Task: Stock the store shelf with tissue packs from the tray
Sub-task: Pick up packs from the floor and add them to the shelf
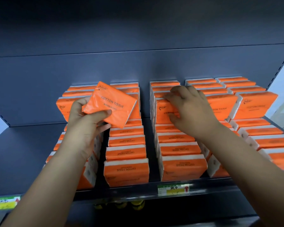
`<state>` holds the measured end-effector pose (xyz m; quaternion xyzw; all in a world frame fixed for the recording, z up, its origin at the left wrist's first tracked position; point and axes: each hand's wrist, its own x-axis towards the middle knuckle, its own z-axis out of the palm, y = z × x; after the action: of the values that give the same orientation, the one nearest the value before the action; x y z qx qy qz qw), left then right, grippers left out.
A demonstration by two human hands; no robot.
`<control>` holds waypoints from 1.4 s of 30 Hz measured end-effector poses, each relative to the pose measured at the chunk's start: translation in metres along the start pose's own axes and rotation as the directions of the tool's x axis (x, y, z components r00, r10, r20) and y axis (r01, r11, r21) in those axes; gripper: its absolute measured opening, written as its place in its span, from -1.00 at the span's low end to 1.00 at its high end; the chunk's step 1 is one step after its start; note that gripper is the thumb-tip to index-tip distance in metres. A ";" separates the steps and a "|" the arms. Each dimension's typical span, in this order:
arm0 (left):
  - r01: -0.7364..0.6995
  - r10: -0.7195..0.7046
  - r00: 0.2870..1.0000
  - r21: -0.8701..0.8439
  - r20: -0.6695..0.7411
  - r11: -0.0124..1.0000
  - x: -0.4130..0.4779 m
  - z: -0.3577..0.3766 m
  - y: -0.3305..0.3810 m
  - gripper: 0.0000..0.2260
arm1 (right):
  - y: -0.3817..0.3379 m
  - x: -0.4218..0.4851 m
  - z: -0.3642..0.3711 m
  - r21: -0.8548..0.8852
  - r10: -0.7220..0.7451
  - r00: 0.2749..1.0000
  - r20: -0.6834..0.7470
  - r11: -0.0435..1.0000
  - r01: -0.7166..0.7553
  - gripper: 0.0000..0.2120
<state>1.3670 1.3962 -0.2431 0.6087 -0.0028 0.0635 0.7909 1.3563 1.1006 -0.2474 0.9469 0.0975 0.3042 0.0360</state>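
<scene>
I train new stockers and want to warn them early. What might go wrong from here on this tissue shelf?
1. The left hand pinches the loose pack near one end, tilted above the rows; that light grip may let it drop.
2. The right hand holds the upright pack on the upper layer; pulling it might topple the packs behind.
3. The front pack sits at the shelf edge; a bump could knock it off.
</scene>
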 end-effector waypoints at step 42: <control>-0.057 0.045 0.998 0.442 0.039 0.895 0.004 0.007 -0.023 -0.57 | -0.113 -0.012 -0.023 0.904 0.095 0.937 0.335 0.249 -0.348 -0.47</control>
<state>1.3739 1.3839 -0.2626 0.7732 -0.0152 0.0748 0.6295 1.3149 1.2084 -0.2501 0.8090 0.1197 0.0847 -0.5693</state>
